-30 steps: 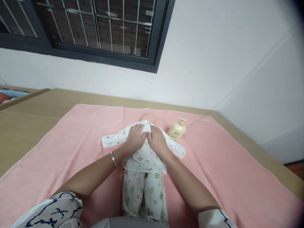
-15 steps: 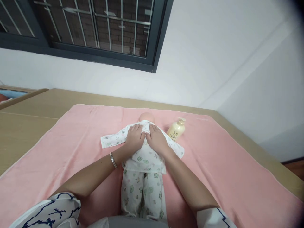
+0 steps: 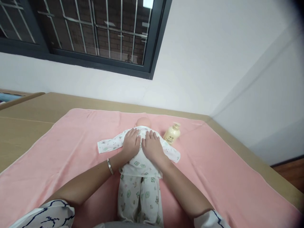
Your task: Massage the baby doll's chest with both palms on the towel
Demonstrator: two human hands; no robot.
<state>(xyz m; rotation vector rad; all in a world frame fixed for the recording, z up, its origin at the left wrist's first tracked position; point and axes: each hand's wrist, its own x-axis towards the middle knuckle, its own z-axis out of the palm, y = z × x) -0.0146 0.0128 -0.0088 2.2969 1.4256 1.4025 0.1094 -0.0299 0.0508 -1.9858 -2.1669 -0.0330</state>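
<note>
A baby doll in white printed pyjamas lies stretched out on a pink sheet, its bald head at the far end and its sleeves spread to both sides. My left hand rests flat on the upper left of the doll's top, fingers extended. Beside it, my right hand lies palm down on the upper right, fingers slightly spread. A narrow strip of cloth shows between the two hands. Just beyond the doll's right sleeve stands a pale yellow pump bottle.
The pink sheet covers much of a wooden surface, which meets a white wall at the back. Above is a dark-framed window with bars. A raised wooden edge runs along the far left.
The view has shifted slightly, so the scene sits lower and a little left. Both hands stay on the doll's top; the thumbs, close together before, are now a little further apart.
</note>
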